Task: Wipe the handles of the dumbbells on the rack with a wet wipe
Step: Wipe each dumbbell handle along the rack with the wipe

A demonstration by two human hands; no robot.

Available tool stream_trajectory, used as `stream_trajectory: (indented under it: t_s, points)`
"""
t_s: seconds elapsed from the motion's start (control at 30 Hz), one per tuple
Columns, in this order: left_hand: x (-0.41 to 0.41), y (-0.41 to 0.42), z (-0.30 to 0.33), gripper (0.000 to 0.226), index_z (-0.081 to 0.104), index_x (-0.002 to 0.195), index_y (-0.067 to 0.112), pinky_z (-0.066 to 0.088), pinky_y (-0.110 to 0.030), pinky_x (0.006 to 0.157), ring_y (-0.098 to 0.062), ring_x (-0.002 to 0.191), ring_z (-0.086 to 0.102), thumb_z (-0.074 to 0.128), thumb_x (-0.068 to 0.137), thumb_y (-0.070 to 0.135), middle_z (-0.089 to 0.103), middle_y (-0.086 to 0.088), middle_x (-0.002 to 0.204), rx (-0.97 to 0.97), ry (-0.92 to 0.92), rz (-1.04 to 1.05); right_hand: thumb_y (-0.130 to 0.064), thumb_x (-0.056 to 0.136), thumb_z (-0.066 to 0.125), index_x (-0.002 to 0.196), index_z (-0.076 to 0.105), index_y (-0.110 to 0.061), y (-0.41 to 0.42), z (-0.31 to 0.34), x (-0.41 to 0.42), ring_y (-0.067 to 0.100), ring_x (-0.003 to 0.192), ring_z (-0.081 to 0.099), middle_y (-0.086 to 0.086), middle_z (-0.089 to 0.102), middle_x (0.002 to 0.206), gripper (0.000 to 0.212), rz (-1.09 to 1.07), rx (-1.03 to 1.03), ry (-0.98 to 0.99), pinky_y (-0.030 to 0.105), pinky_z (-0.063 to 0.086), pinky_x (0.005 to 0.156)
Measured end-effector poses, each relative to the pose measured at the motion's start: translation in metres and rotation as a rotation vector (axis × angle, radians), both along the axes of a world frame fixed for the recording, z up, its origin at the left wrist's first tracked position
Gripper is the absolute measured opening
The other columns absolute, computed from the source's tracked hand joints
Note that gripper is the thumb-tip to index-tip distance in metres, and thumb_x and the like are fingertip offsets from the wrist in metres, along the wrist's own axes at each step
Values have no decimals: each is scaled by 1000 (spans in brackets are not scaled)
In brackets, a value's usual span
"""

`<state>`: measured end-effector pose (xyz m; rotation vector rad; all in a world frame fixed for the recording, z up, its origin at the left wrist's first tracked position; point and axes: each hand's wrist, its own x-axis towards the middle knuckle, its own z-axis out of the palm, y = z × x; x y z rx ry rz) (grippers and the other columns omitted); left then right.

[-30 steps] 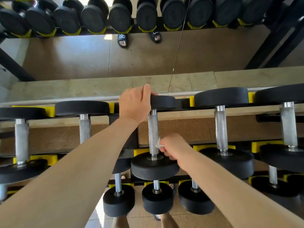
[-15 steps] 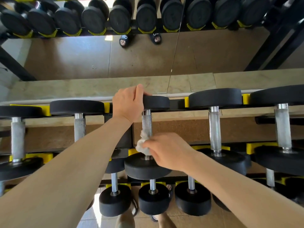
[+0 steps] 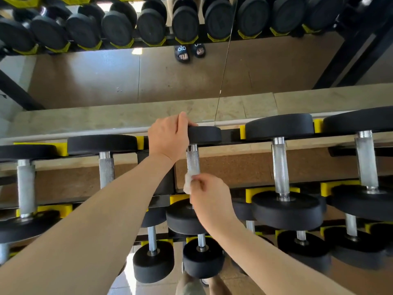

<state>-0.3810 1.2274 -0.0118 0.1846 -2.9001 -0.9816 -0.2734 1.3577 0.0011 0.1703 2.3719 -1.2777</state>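
Head view, frame centre: left hand [image 3: 168, 138] curled over far black head of dumbbell [image 3: 204, 134] on rack [image 3: 231, 134], fingers hooked on its rim. Right hand [image 3: 209, 195] pinching white wet wipe [image 3: 188, 184] against lower part of knurled handle [image 3: 192, 161], just above near head. More dumbbells either side on yellow cradles; mirror across upper frame.

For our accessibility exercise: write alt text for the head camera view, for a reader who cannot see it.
A right hand presses a wet wipe around a dumbbell handle on a rack while the left hand grips that dumbbell's far black weight head. More dumbbells sit alongside.
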Motion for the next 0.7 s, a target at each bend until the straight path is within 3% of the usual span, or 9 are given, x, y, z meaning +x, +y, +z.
stream_trajectory:
  t_s: [0.1,0.23,0.3,0.37,0.4,0.5,0.63,0.7]
  points:
    - [0,0,1,52,76,87,28,47,-35,62,-20,73,60,25,99,32,71,5,78,9,5,-12,-23,100,43,114,65,-21,6,1,-4,16,83,67,3,70,101,26,614,284,134,29,57,73]
    - [0,0,2,51,74,87,29,35,-27,56,-17,72,58,24,98,31,66,8,76,-6,3,-24,-25,102,42,126,63,-31,27,2,-25,19,111,62,1,62,132,32,906,336,77,30,50,89]
    - [-1,0,2,50,73,88,29,33,-25,54,-17,71,57,25,98,31,64,9,76,-43,16,-37,-23,103,43,124,66,-30,42,2,-34,11,103,62,-2,62,133,32,905,278,-4,22,46,85]
    - [-1,0,0,49,73,90,28,32,-24,54,-18,72,57,25,99,31,65,7,77,-84,21,-47,-21,103,42,120,68,-26,56,-6,-39,2,82,61,-4,65,127,31,770,258,-77,15,43,73]
    - [-1,0,-1,48,72,89,28,33,-25,54,-17,72,56,26,100,30,64,8,77,-83,20,-45,-21,103,43,120,68,-24,61,-11,-39,1,79,60,-3,66,125,31,686,273,-105,14,44,71]
    - [-1,0,-2,42,66,84,34,34,-22,55,-12,68,53,30,104,26,62,11,76,-86,14,-33,-24,101,43,117,69,-18,60,-24,-35,12,96,64,1,69,116,31,605,320,-250,24,50,83]
    - [-1,4,1,44,66,82,32,36,-22,56,-9,67,52,31,107,24,64,10,78,-89,-19,2,-24,97,48,82,65,-15,37,-27,-32,13,71,59,-2,63,77,24,647,311,-309,23,42,60]
    - [-1,7,4,47,70,84,28,48,-30,61,-13,73,57,30,107,28,68,7,81,-73,-27,27,-25,97,51,85,60,-14,33,-21,-31,11,66,52,-5,55,74,19,661,315,-278,22,39,58]
